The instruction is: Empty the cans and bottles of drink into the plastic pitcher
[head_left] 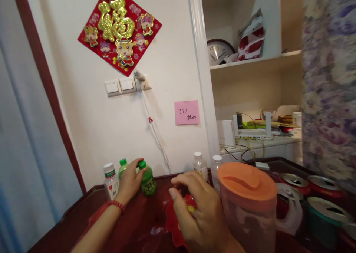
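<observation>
My left hand (132,181), with a red bead bracelet on its wrist, has its fingers and thumb around the cap and neck of a green bottle (149,182) near the wall. The bottle stands upright on the dark red table. Behind that hand is a second green-capped bottle (122,165), partly hidden. A white-capped bottle (110,180) stands to its left. My right hand (198,208) hovers over a red scalloped dish (172,219), fingers curved and thumb apart, with nothing visible in it. It covers much of the dish.
To the right stands a pitcher with an orange lid (247,180), close to my right hand. Two white-capped clear bottles (200,166) are behind. Several opened cans (328,212) sit at far right. A white cord (155,136) hangs down the wall to the table's back edge (164,176).
</observation>
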`<state>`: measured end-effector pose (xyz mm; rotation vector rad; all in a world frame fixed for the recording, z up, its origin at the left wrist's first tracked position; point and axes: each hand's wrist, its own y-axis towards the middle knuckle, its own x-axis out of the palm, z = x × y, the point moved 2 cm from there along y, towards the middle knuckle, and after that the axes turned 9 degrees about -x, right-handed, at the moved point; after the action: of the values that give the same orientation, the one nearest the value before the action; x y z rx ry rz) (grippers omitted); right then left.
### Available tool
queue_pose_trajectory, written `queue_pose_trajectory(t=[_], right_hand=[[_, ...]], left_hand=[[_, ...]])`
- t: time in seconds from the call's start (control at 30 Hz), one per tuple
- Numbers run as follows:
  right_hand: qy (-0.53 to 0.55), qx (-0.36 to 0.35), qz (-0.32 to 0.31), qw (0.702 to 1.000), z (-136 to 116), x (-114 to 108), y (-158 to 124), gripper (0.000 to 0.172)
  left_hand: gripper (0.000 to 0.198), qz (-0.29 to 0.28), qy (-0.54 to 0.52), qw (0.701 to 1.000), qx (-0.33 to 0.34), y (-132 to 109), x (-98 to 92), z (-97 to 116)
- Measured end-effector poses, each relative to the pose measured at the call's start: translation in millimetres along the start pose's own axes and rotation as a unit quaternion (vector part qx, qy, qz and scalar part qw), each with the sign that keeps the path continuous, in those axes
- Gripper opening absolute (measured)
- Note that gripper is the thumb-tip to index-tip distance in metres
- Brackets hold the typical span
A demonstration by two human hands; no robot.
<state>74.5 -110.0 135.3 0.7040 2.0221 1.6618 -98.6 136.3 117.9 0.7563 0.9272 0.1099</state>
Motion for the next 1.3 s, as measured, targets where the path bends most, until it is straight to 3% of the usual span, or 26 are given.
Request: queue_pose_trajectory(t=[0.13,0.27,0.37,0.63,0.8,0.93,1.07,1.2,1.3], right_hand=[[0.005,0.068,-0.053,0.996,8,7,-7,0.017],[0.011,0.114,-0.088,0.989,11,9,-11,0.020],[0.015,0.134,-0.096,0.986,12,9,-12,0.022],[0.017,0.173,-0.118,0.978,15,14,-16,0.035],[0.007,0.166,-0.115,0.979,13,16,-16,0.039],[-0.027,0.139,-0.093,0.985,18,10,-17,0.026],[-0.065,0.119,-0.030,0.990,22,1,-15,0.017],[-0.049,0.131,-0.007,0.990,24,-1,-15,0.017],[-0.036,0.143,-0.040,0.988,25,-1,-15,0.018]], left_hand=[[0.055,0.035,-0.145,0.989,-0.019,-22,-35.4,36],[0.040,0.043,-0.140,0.989,0.011,-48,-65.0,74],[0.042,0.049,-0.139,0.988,0.056,-65,-74.5,91],[0.057,0.033,-0.153,0.971,0.182,-94,-62.3,106],[0.068,0.074,-0.115,0.953,0.270,-105,-52.7,113],[0.073,0.023,-0.106,0.963,0.247,-102,-52.3,112],[0.089,-0.029,-0.055,0.970,0.233,-93,-51.5,106],[0.069,-0.058,-0.041,0.973,0.218,-85,-47.5,99],[0.056,-0.045,-0.042,0.976,0.211,-81,-48.6,96]])
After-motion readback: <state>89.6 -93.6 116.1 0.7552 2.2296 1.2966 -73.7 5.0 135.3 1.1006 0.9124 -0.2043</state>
